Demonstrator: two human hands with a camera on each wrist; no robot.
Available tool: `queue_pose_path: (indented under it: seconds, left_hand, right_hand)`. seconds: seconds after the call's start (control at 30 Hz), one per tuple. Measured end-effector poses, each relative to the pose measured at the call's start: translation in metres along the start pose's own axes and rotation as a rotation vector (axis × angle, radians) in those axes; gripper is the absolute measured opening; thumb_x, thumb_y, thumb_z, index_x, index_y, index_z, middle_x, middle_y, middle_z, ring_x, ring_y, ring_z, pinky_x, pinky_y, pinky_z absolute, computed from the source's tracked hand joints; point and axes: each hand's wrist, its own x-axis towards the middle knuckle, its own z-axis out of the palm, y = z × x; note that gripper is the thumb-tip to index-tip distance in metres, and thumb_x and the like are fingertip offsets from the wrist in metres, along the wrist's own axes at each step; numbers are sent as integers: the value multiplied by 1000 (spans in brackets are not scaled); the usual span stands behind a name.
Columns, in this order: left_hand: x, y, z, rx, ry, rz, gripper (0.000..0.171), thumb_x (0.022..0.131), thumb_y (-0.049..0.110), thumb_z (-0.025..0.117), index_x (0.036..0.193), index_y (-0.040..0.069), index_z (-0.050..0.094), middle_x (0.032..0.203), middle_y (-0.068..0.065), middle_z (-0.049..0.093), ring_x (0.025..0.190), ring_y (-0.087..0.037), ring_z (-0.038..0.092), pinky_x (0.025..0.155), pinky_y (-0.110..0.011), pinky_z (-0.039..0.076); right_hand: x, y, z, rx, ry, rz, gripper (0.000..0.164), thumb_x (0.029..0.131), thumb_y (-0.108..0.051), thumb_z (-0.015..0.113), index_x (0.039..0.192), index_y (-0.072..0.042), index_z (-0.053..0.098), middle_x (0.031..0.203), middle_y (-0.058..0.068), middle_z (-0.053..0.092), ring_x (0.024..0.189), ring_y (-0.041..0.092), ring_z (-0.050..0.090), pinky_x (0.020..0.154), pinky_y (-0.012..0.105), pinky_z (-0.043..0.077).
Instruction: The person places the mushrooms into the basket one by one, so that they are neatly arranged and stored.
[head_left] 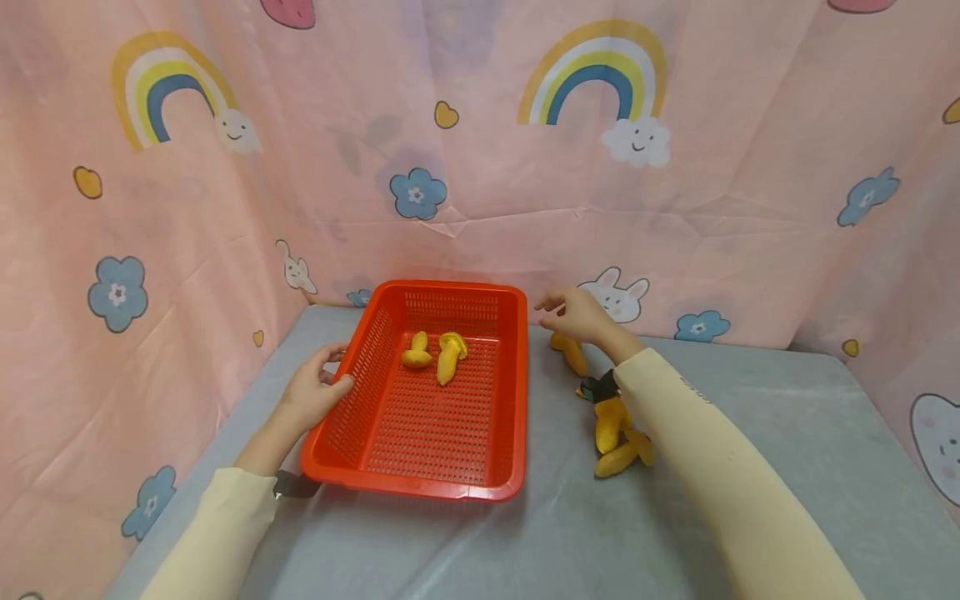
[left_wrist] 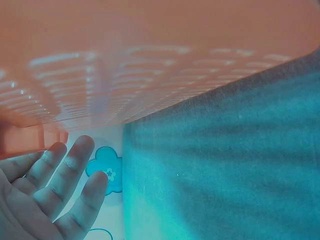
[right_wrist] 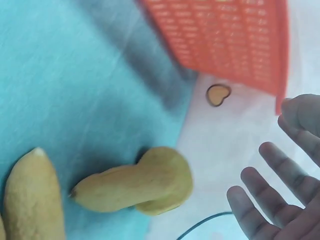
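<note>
Clearly — head view only — the basket (head_left: pixel 519 400) holds two mushrooms (head_left: pixel 448 362).

Nothing readable: just small dark lettering (head_left: pixel 696 389) on the right sleeve (head_left: pixel 731 467), illegible.

Each of your arms wears a long cream sleeve: the left sleeve (head_left: pixel 213 529) looks plain, while the right sleeve (head_left: pixel 738 483) bears small dark lettering (head_left: pixel 696 390). A dark piece (head_left: pixel 296 484) shows beside your left cuff (head_left: pixel 251 492).
</note>
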Motion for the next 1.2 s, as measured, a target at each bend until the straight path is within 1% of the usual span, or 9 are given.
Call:
queue_pose_path:
  seconds: [0.13,0.2,0.23,0.3,0.4,0.47,0.73,1.0,1.2]
  left_hand:
    - [-1,1,0,-1,-2,0,56,90,12,56,143,8,40,133,-18,47,82,-24,58,62,-32,57]
    - [-1,1,-1,-2,-2,-1,56,90,13,56,143,8,40,133,-18,46,82,-24,58,62,-32,56]
    - [-1,1,-1,-3,-2,-1,56,90,13,56,143,8,40,134,-18,46,82,-24,58,62,-32,56]
    - [-1,1,-1,-1,-3,-2,56,90,13,56,143,8,40,134,-18,46,82,-24,58,62,-31,56]
    - [-1,1,-1,3,-2,-7,56,90,13,56,144,8,39,134,-18,46,83,-24,58,62,-31,56]
    - [-1,1,-1,5,-2,-9,56,90,14,56,144,8,39,135,-18,46,84,-24,58,63,-32,57]
    - [-1,0,-1,-3,-4,1,56,90,13,57,143,7,40,134,-18,46,84,-25,59,64,-32,58]
    - [-2,-1,-2,2,-4,13,54,91,13,57,142,7,41,133,-19,47,82,-25,58,63,-31,57]
    - [-3,0,-1,-4,-3,17,53,91,14,58,141,8,41,132,-18,47,82,-24,58,63,-31,58]
  right_hand:
    - [-3,9,1,10,-25,12,28,86,-13,60,109,2,67,112,24,65,101,40,61,85,47,55]
    - [-3,14,2,9,-44,36,28,87,-11,60,110,2,67,114,25,64,102,41,61,85,47,55]
    - [-3,17,2,13,-60,55,29,88,-10,59,113,3,66,116,26,63,105,42,60,88,49,53]
    - [-2,23,3,-7,-75,88,30,88,-9,58,115,4,65,119,27,61,108,42,59,91,50,52]
    - [-2,29,4,-36,-94,144,30,90,-9,57,118,1,64,123,26,59,111,42,57,93,50,50]
    - [-1,34,4,-52,-98,162,30,90,-9,57,118,1,63,124,27,58,112,41,56,94,50,50]
    - [-5,51,9,-42,-90,138,29,88,-6,59,116,4,62,119,30,61,112,44,58,93,50,50]
    - [-3,59,16,-40,-85,188,21,90,-6,58,109,0,64,115,27,63,109,40,58,92,48,50]
    - [-2,61,17,-54,-85,195,21,90,-4,58,109,1,64,115,26,63,110,40,58,92,47,50]
